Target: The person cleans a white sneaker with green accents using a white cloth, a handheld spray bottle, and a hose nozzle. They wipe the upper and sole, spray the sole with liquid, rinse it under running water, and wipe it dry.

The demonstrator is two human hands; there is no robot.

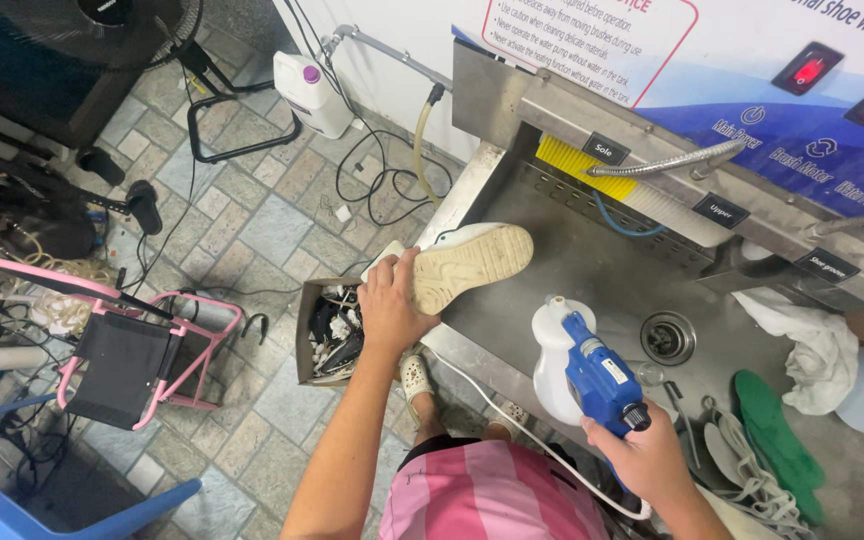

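head view looking straight down. closest in, the right hand (647,462) has its grip clamped on the handle of a blue electric sprayer gun (600,375) with a white plastic bottle (550,355) fixed on the front, a white cord trailing off below it. just right of that hand, a green insole (777,432) and a pale insole with a heap of white laces (757,487) lie flat on the steel counter (857,480).

a bit further out the left hand (389,305) has its grip wrapped tight around the heel end of a white sneaker (467,262), held sole up over the left edge of the sink, toe pointing right. the sole is cream rubber, speckled with dirt, with a fine tread pattern.

under that hand on the tiled floor there's an open cardboard box (304,330) stuffed with what looks like dark and white shoes, can't make out much more. next to it a pink folding frame with a dark seat (122,365).

the sink (592,275) is brushed stainless steel with a round drain (667,337), nothing in it but a wet sheen. crumpled white cloth (817,355) sits on its right side. at the back is a yellow bristle brush (582,165) and flexible metal hoses (662,163). far off on the floor, a white jug with a purple cap (310,92).
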